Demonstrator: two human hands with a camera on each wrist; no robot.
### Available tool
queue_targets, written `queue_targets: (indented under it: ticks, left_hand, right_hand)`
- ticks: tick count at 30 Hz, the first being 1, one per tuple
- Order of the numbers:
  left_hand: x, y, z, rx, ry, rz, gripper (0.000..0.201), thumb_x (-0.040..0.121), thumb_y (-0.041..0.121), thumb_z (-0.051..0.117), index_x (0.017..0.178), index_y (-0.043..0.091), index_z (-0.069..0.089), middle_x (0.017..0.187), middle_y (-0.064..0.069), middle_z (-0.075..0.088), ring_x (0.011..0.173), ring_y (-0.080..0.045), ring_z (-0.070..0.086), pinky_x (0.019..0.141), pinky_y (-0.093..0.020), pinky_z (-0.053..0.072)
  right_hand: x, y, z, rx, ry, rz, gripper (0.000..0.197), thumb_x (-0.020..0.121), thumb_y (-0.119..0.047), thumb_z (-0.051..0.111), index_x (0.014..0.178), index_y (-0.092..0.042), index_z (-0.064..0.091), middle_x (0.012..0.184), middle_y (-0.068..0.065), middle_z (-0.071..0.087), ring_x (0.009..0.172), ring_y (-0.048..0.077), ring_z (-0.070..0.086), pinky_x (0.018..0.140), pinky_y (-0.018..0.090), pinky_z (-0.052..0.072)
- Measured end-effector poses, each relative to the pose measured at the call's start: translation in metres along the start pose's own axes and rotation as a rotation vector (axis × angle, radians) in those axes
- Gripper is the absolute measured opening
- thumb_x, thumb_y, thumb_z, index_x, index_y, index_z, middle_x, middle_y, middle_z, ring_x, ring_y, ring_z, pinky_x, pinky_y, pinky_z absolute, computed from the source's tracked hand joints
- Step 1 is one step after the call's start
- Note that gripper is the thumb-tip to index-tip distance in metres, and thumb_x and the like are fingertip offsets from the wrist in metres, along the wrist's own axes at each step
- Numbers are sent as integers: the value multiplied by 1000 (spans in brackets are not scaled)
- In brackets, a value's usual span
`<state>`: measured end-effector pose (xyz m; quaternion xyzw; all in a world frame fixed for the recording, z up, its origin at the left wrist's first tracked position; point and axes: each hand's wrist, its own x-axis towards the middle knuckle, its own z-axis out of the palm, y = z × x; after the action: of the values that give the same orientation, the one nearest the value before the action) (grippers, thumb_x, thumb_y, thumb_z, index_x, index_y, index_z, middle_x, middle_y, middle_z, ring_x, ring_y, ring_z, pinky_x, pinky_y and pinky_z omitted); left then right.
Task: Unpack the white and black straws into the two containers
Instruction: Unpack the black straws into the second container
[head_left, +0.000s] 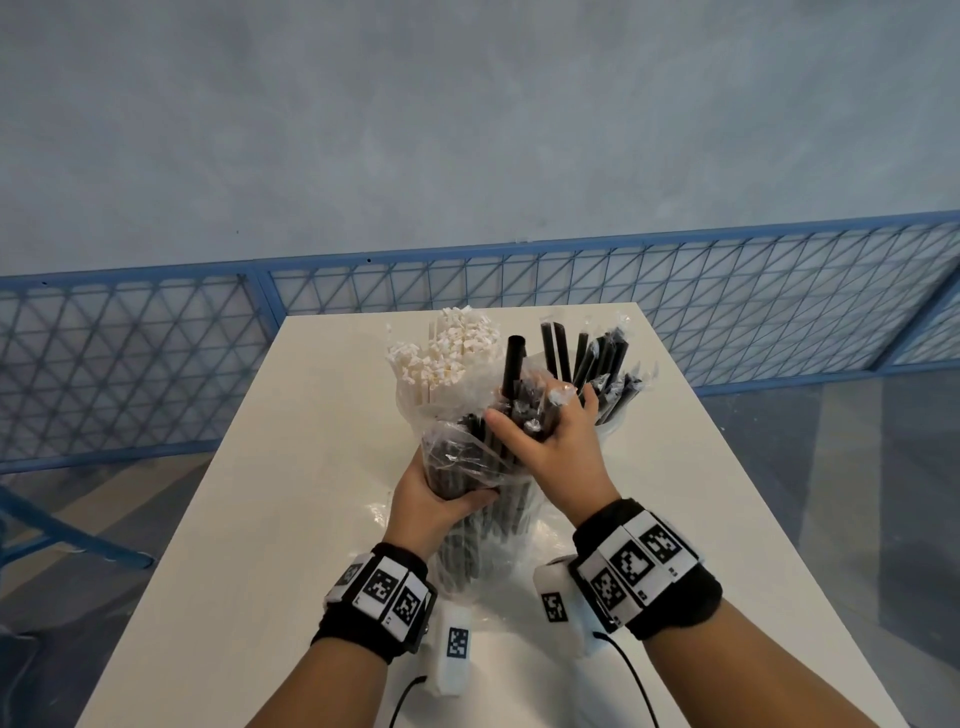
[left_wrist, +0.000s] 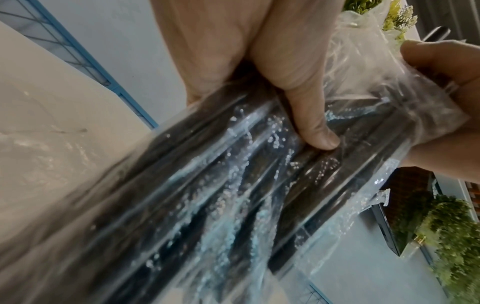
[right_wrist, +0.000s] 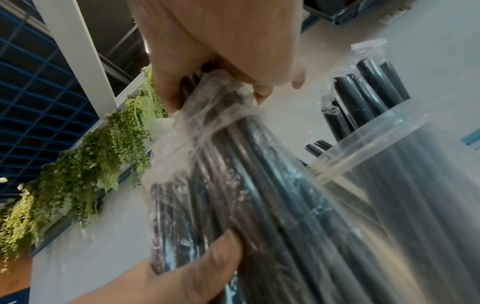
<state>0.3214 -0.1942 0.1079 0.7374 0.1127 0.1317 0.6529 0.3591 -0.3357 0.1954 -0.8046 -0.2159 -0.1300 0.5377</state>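
A clear plastic bag of black straws (head_left: 467, 467) stands tilted over the white table (head_left: 260, 519). My left hand (head_left: 452, 499) grips the bag around its middle, and its thumb (left_wrist: 319, 139) presses on the wrap. My right hand (head_left: 535, 415) grips the top ends of the black straws (right_wrist: 246, 185) at the bag's open mouth. Behind them, white straws (head_left: 441, 353) stand upright in clear wrap; their container is hidden. To the right, a clear container (right_wrist: 389, 127) holds several wrapped black straws (head_left: 602, 364).
Loose clear plastic (head_left: 540, 545) lies on the table under the bag. A blue mesh fence (head_left: 675, 291) runs behind the table's far edge. Bare tabletop lies to the left and right. Hanging green plants (right_wrist: 91, 164) show in the wrist views.
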Motion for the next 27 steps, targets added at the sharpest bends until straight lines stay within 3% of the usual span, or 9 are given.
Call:
queue_targets:
  ticks: [2, 4, 9, 12, 14, 17, 21, 24, 27]
  left_hand:
    - [0, 0, 1, -7, 2, -1, 61, 56, 2, 85, 108, 16, 58, 98, 6, 69, 88, 0, 66, 73, -16, 52]
    - [1, -1, 1, -6, 7, -5, 64, 55, 7, 86, 112, 14, 57, 101, 4, 70, 93, -5, 66, 77, -19, 53]
    - [1, 1, 2, 8, 5, 0, 65, 55, 8, 86, 113, 15, 57, 101, 5, 69, 91, 0, 65, 76, -14, 51]
    - [0, 4, 4, 12, -6, 7, 62, 57, 3, 85, 111, 13, 57, 98, 6, 69, 85, 6, 65, 70, -8, 49]
    - [-1, 6, 4, 5, -15, 8, 61, 57, 2, 85, 111, 12, 57, 97, 6, 69, 85, 6, 65, 70, -8, 48]
    - [-2, 5, 4, -7, -12, 8, 62, 57, 3, 85, 111, 13, 57, 97, 6, 69, 86, 6, 65, 71, -8, 49]
    - [-1, 4, 4, -21, -9, 15, 62, 56, 4, 85, 110, 16, 57, 97, 9, 69, 88, 3, 65, 71, -8, 48]
    - [-1, 5, 2, -22, -44, 14, 70, 54, 10, 88, 114, 19, 54, 102, 8, 68, 100, -6, 64, 77, -11, 49]
    - [-2, 15, -4, -23, -137, 25, 96, 46, 36, 91, 127, 33, 39, 118, 11, 60, 111, -6, 58, 96, -27, 47]
  right_hand:
    - [0, -1, 0, 31, 25, -2, 49, 71, -51, 66, 109, -22, 57, 95, -34, 55, 101, -24, 41, 115, 50, 10]
    - [-1, 1, -1, 35, 45, -4, 41, 74, -34, 73, 107, -24, 51, 86, -35, 52, 96, -34, 35, 113, 51, 16]
    - [-2, 8, 3, 21, 127, -11, 47, 73, -47, 62, 110, -19, 60, 93, -30, 51, 95, -11, 48, 116, 39, 6]
    - [-4, 0, 2, 55, 196, -33, 34, 74, -30, 66, 105, -19, 62, 92, -24, 52, 96, -15, 44, 114, 52, 14]
    - [-1, -5, 0, 118, 234, -40, 29, 75, -26, 67, 99, -38, 57, 86, -27, 53, 98, -20, 45, 107, 60, 27]
    - [7, -5, -1, 186, 229, 1, 25, 77, -41, 63, 94, -54, 50, 88, -12, 62, 97, 16, 60, 98, 60, 37]
    - [5, 2, 3, 218, 227, 17, 31, 78, -46, 63, 103, -28, 60, 98, 4, 64, 101, 26, 60, 100, 61, 36]
    - [8, 1, -3, 200, 178, 25, 25, 80, -40, 66, 100, -27, 61, 94, 2, 65, 100, 26, 60, 95, 47, 46]
    - [10, -2, -12, 290, 125, 35, 16, 83, -15, 68, 95, -22, 59, 83, -5, 64, 82, 9, 62, 81, 20, 50]
